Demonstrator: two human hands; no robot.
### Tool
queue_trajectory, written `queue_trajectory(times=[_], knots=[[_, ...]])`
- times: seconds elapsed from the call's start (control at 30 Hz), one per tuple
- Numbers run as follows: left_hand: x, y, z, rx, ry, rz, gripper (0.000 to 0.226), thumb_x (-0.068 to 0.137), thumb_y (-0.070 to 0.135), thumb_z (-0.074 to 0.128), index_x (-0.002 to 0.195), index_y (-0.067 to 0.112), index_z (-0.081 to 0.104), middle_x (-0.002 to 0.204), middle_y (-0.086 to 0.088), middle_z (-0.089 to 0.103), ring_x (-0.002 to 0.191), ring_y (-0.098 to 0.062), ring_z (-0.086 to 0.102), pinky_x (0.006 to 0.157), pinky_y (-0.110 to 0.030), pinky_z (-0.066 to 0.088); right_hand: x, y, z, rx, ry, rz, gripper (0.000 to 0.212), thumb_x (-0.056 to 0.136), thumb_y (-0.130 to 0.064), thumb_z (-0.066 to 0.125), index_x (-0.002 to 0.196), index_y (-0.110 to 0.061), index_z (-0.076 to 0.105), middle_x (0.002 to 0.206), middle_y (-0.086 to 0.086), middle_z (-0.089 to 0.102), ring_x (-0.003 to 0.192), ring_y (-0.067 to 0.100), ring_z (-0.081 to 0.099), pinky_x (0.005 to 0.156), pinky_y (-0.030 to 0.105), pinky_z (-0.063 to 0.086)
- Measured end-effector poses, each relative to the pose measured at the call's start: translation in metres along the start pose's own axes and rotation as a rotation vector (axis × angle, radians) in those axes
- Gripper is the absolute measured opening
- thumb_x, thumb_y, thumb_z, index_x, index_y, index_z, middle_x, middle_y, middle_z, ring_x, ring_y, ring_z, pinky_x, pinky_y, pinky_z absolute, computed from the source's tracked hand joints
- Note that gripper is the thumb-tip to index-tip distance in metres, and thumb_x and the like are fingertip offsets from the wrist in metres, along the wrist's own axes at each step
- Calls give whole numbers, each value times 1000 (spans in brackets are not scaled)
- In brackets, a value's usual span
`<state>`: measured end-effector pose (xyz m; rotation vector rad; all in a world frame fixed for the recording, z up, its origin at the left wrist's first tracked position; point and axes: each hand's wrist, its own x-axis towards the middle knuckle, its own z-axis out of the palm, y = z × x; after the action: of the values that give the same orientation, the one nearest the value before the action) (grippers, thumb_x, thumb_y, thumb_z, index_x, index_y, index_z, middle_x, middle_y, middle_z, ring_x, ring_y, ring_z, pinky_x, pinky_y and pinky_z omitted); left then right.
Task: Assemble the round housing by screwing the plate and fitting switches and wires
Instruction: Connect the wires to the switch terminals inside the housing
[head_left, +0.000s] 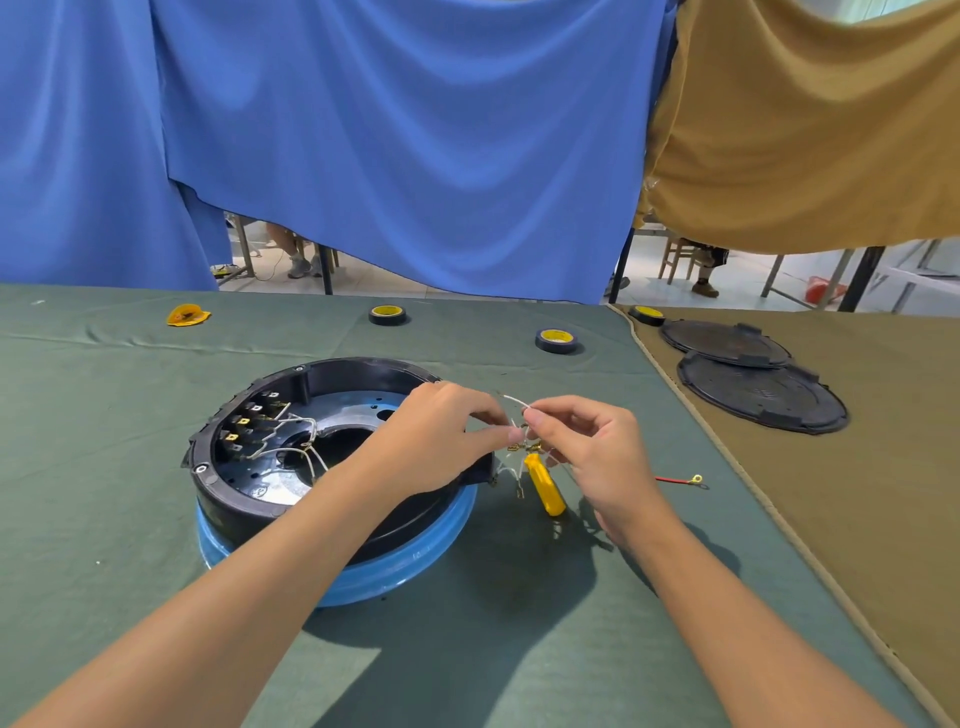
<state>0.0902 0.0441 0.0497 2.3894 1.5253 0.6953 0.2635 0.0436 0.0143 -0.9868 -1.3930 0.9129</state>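
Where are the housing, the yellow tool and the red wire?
housing (358, 371): head view, far black rim.
yellow tool (544, 486): head view, middle of its body.
red wire (672, 480): head view, red insulation, left of the ring terminal.

Workshop: cloth-covered bench (130, 467), tape rolls (387, 314), hung drapes (415, 130).

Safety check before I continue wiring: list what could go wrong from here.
1. The white wires, pinched by the left hand and right hand, dangle tangled above the screwdriver; they may snag.
2. The left forearm crosses the housing; it could tug the fitted wires off the switches.
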Motion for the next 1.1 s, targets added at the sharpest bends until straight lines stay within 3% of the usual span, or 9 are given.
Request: queue_trajectory(times=[0.17,0.3,0.37,0.53,0.67,0.8,0.87,0.97,1.1], knots=[[-2,2,-1,-8,-30,23,32,93,47,59,108,24,74,94,11,69,85,-5,60,71,-11,38,0,-1,0,35,13,38,6,85,-13,71,84,-18,75,76,5,74,72,15,68,62,27,55],[-1,3,-2,29,-105,55,24,93,40,64,106,23,75,99,10,71,91,-7,60,85,-24,43,0,-3,-1,77,1,24,9,84,-11,72,85,-20,76,77,-1,74,75,10,69,65,24,56],[-1,3,-2,37,-102,51,17,94,32,64,101,22,76,98,10,71,92,-6,59,87,-23,42,0,-4,-1,109,-7,31,11,84,-11,71,84,-21,76,77,-1,74,74,9,69,65,23,56],[0,1,-1,62,-85,45,16,95,31,62,100,21,74,100,9,72,88,-4,58,80,-17,39,2,-3,-1,38,50,26,12,85,-13,72,82,-25,75,74,-7,74,69,4,67,57,18,52],[0,1,-1,21,-102,56,28,90,48,64,99,23,74,92,12,70,79,0,57,70,-9,35,3,-3,-4,90,116,56,10,86,-11,70,83,-19,75,70,-2,73,64,9,67,55,22,54],[0,3,-1,36,-121,50,28,91,44,62,101,21,75,78,17,61,70,-1,53,62,-12,30,0,-6,-1,267,55,129,9,86,-6,68,86,-11,75,72,7,72,66,18,68,58,27,56],[1,3,0,35,-118,26,23,94,38,61,99,20,75,80,11,63,71,-5,52,61,-13,30,0,-7,0,329,8,196,8,87,-8,67,90,-10,74,77,10,72,69,22,69,59,28,57],[1,2,0,30,-111,-16,21,97,34,59,97,20,74,81,7,63,68,-7,52,58,-15,30,2,-10,-6,280,-100,292,14,89,-11,66,103,-9,68,85,8,72,67,23,68,56,27,55],[2,2,0,26,-115,-25,18,96,35,60,84,27,70,82,5,67,74,-11,57,61,-18,37,4,-11,-17,166,-198,345,23,86,2,66,108,-3,65,83,17,68,58,15,59,57,25,50]])
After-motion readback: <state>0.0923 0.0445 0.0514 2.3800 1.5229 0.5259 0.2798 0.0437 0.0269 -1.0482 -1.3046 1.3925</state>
